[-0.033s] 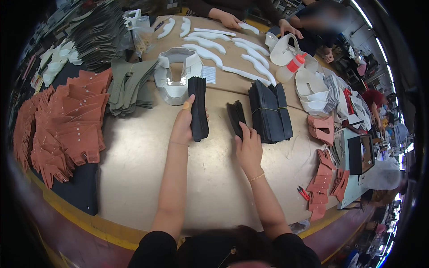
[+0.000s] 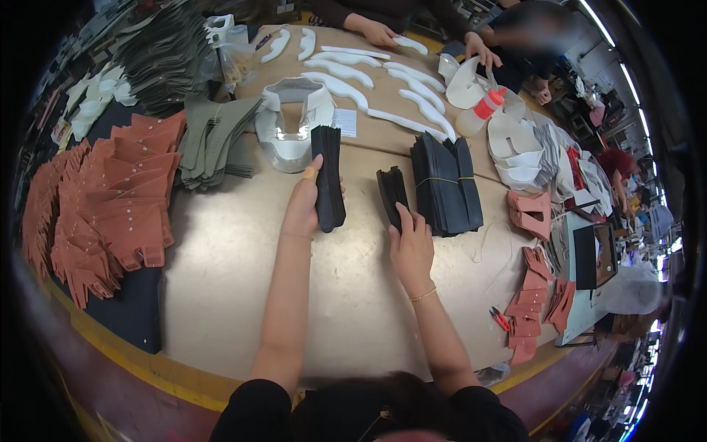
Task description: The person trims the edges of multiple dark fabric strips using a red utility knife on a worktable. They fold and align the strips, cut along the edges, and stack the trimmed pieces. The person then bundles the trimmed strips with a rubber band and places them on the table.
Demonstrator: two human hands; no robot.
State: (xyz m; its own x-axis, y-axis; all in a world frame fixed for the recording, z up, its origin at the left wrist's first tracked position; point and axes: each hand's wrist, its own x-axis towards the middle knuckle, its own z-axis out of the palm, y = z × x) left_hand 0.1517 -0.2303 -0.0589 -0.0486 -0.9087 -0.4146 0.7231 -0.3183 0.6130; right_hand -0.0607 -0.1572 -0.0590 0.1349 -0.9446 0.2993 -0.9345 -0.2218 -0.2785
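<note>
My left hand (image 2: 303, 199) is wrapped round a thick stack of narrow black strips (image 2: 329, 177), held upright on its long side above the table. Its thumb lies along the stack's left side. In my right hand (image 2: 412, 247) is a thinner bundle of black strips (image 2: 392, 193), gripped at its lower end and tilted a little. Just right of that bundle lies a larger stack of black pieces (image 2: 445, 188), tied with a thin band. The two held stacks are apart from each other.
Left are rust-coloured cut pieces (image 2: 129, 199) and olive pieces (image 2: 210, 140). A white-grey curved part (image 2: 287, 151) stands beyond my left hand. White foam strips (image 2: 339, 88) lie at the back, near a co-worker's hands (image 2: 482, 53). A red-capped bottle (image 2: 479, 114) and red-handled snips (image 2: 500, 319) are right.
The thin bundle in my right hand has shifted very slightly to the right. The co-worker's hand at the back right has moved a little. My left hand is almost unmoved.
</note>
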